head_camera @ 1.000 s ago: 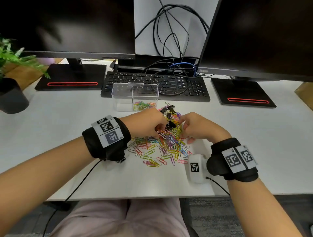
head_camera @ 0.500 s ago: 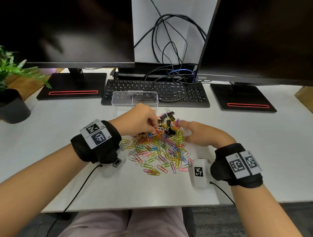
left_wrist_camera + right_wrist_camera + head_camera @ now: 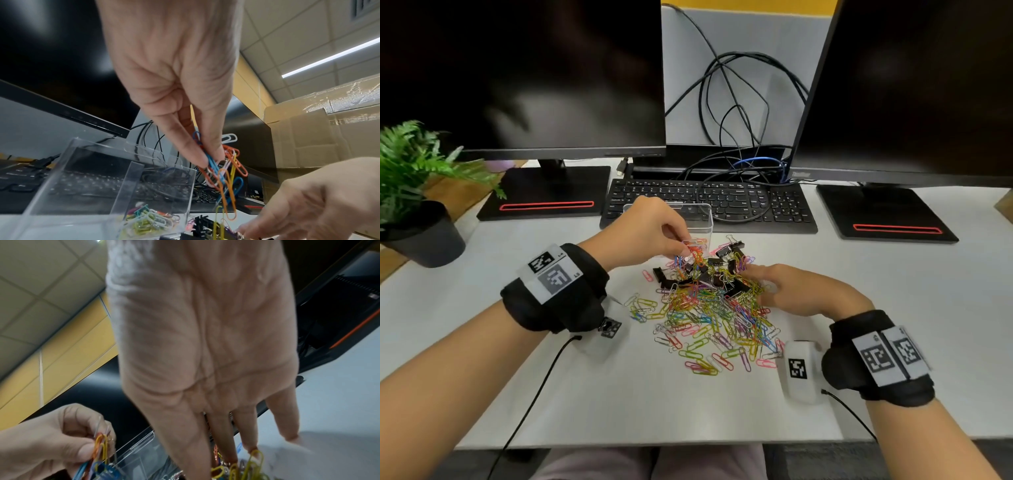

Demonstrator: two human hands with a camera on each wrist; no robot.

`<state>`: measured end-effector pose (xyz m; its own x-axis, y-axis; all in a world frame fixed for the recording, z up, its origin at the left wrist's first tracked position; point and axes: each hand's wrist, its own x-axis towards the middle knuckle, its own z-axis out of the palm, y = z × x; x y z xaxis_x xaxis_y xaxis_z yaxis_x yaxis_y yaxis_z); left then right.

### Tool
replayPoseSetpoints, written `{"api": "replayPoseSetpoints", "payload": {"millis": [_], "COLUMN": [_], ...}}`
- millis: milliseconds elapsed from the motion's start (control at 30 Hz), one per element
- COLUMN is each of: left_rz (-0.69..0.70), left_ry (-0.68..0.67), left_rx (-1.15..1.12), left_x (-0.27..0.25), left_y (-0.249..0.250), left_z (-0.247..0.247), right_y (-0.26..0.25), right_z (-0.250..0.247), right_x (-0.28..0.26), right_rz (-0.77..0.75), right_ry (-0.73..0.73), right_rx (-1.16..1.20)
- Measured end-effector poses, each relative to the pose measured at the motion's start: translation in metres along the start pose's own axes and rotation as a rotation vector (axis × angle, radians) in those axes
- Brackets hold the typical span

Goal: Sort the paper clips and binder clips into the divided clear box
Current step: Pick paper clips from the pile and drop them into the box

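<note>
A pile of coloured paper clips (image 3: 717, 320) lies on the white desk, with black binder clips (image 3: 707, 274) at its far end. My left hand (image 3: 683, 245) pinches a bunch of paper clips (image 3: 223, 170) and holds it just above the pile, beside the divided clear box (image 3: 703, 222). In the left wrist view the box's (image 3: 115, 164) right compartment holds several paper clips (image 3: 147, 219). My right hand (image 3: 760, 277) lies flat with straight fingers (image 3: 251, 431) pressing on the pile's right side.
A black keyboard (image 3: 709, 200) sits right behind the box, with tangled cables (image 3: 736, 113) and two monitors (image 3: 520, 75) beyond. A potted plant (image 3: 412, 192) stands at the far left. A white tagged device (image 3: 799, 370) lies by my right wrist.
My left hand has lifted a bunch of paper clips out of the pile and moved it toward the box. My right hand has flattened onto the pile.
</note>
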<state>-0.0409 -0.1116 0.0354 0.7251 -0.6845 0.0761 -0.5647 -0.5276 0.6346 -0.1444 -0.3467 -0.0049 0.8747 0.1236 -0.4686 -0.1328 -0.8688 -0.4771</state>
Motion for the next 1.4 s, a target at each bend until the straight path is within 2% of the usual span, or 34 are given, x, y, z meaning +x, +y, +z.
{"api": "replayPoseSetpoints", "payload": {"millis": [233,567,800,900,1133,1267,1400], "left_rz": [-0.005,0.084,0.109,0.093,0.044,0.036,0.020], "left_ry": [0.078,0.338,0.470,0.422,0.193,0.170,0.182], "left_rx": [-0.030,0.068,-0.020,0.025,0.193,0.240,0.250], "left_x": [0.006,0.029,0.040,0.044,0.047,0.046,0.045], "left_y": [0.002,0.010,0.011,0.007,-0.007,-0.013,-0.017], "left_z": [-0.013,-0.039,-0.039,-0.036,-0.014,-0.004,-0.001], "right_y": [0.006,0.007,0.005,0.005,0.002,-0.001,-0.003], "right_z": [-0.002,-0.002,-0.002,-0.003,0.002,0.005,0.005], "right_x": [-0.001,0.002,0.000,0.000,0.003,0.006,0.006], "right_rz": [0.035,0.038,0.034,0.033,0.010,-0.037,-0.040], "right_ry": [0.048,0.028,0.033,0.039,0.023,0.076,0.035], "right_rx": [0.069,0.061,0.062,0.053,0.015,0.052,0.027]}}
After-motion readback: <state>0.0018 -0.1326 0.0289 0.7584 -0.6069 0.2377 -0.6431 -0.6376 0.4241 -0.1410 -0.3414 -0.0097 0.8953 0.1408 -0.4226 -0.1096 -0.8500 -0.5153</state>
